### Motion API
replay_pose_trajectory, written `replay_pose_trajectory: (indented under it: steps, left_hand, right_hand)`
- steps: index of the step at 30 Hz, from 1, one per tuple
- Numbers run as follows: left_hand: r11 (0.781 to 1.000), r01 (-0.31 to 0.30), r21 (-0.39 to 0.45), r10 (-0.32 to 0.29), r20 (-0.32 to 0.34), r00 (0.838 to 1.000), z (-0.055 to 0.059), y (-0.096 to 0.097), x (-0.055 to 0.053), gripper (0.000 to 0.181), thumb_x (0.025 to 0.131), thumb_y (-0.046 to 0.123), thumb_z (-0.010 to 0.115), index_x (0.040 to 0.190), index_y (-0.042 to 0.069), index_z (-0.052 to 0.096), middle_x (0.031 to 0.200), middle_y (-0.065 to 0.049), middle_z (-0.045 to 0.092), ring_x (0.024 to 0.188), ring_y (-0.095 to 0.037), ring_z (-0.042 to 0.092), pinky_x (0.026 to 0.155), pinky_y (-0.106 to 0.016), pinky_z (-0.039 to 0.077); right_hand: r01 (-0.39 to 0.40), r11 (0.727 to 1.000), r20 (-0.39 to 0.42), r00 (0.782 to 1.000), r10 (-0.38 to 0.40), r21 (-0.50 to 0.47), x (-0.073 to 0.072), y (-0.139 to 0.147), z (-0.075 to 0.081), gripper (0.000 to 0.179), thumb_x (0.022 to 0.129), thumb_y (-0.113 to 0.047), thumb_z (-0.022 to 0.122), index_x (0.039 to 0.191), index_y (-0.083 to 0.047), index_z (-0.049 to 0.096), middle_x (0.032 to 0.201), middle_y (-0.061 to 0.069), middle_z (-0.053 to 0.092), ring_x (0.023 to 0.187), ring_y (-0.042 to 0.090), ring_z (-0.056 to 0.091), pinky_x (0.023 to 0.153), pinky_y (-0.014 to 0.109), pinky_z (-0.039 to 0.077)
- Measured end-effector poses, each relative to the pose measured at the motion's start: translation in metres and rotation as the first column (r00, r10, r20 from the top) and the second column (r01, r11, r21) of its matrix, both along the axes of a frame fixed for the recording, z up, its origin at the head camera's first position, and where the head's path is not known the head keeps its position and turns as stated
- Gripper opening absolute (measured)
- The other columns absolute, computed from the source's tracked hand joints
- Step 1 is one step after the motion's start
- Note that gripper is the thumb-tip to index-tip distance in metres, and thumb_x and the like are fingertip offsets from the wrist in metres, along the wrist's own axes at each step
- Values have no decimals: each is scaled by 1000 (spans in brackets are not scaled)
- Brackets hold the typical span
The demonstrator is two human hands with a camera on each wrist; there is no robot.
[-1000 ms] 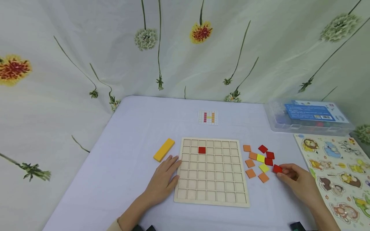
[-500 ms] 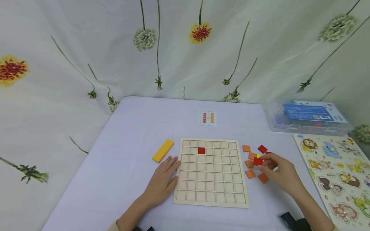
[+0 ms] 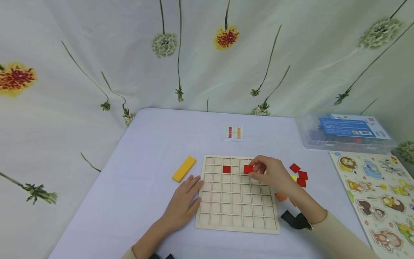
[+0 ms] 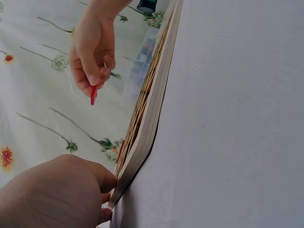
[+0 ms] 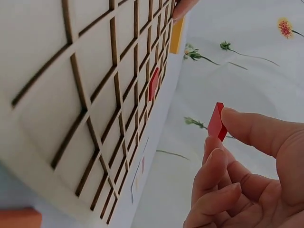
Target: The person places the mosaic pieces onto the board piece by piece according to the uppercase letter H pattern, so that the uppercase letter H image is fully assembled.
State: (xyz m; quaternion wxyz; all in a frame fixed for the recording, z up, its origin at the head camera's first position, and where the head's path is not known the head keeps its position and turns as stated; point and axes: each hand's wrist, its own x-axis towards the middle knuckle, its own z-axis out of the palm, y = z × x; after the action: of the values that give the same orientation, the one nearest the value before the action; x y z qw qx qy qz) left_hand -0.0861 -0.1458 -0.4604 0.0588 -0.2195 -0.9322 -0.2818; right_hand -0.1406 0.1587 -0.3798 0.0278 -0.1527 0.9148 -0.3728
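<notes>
1. A floral cloth (image 3: 194,82) hangs behind the white-covered table (image 3: 155,144).
2. The animal picture sheet (image 3: 383,207) lies at the table's right side, partly out of frame.
3. The pale grid board (image 3: 235,199) lies flat before the person.
4. The clear plastic box (image 3: 312,144) sits beyond the sheet, at the table's far right.
5. The right hand (image 3: 271,172) pinches a tile between thumb and fingertips over the board's far right part.
6. The left hand (image 3: 181,203) rests at the board's left edge, fingers extended and touching it, not gripping.
7. The yellow block (image 3: 184,169) lies slantwise left of the board, near the left fingertips.
8. The patterned card (image 3: 233,133) lies beyond the board, showing red, yellow and orange squares.
9. Tiles: the held red tile (image 3: 248,169) is raised clear of the board; the seated red tile (image 3: 226,169) fills the second row from the far edge, third column from the left. Loose red tiles (image 3: 302,175), a yellow tile (image 3: 293,177) and orange tiles (image 3: 281,196) lie right of the board, some partly hidden by the right arm.
</notes>
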Motion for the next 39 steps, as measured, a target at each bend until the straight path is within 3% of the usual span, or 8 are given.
replay_pose_trajectory:
  steps: [6, 15, 23, 39]
  left_hand:
    - [1000, 1, -1, -1, 4, 1000, 0, -1, 0, 49, 92, 14, 60, 140, 6, 52, 151, -12, 44, 146, -34, 31, 118, -53, 27]
    - [1000, 12, 9, -12, -16, 1000, -3, -2, -1, 49, 92, 13, 61, 139, 5, 53, 150, -13, 45, 145, -35, 33, 117, -54, 28]
    - [1000, 17, 11, -16, -19, 1000, -1, -2, 0, 49, 91, 13, 61, 139, 4, 53, 150, -14, 46, 145, -35, 33, 117, -54, 29]
    - [1000, 14, 19, -14, -14, 1000, 1, -2, 1, 49, 91, 13, 61, 139, 4, 53, 150, -14, 46, 144, -36, 33, 117, -55, 28]
  right_hand:
    - [-52, 998, 59, 997, 50, 29, -14, -26, -6, 21, 81, -11, 77, 98, -5, 66, 75, 0, 58, 64, 13, 48, 56, 21, 39]
    - [-92, 994, 144, 986, 82, 66, -20, -50, -12, 22, 80, -15, 79, 97, -8, 65, 75, -2, 57, 64, 12, 49, 59, 23, 41]
    - [-128, 986, 136, 984, 113, 104, -23, -57, -19, 22, 80, -15, 79, 95, -7, 65, 72, -3, 56, 65, 11, 49, 62, 23, 41]
    - [-114, 980, 141, 986, 91, 165, -24, -66, -26, 20, 79, -12, 78, 93, -7, 65, 68, -4, 55, 65, 11, 50, 61, 24, 41]
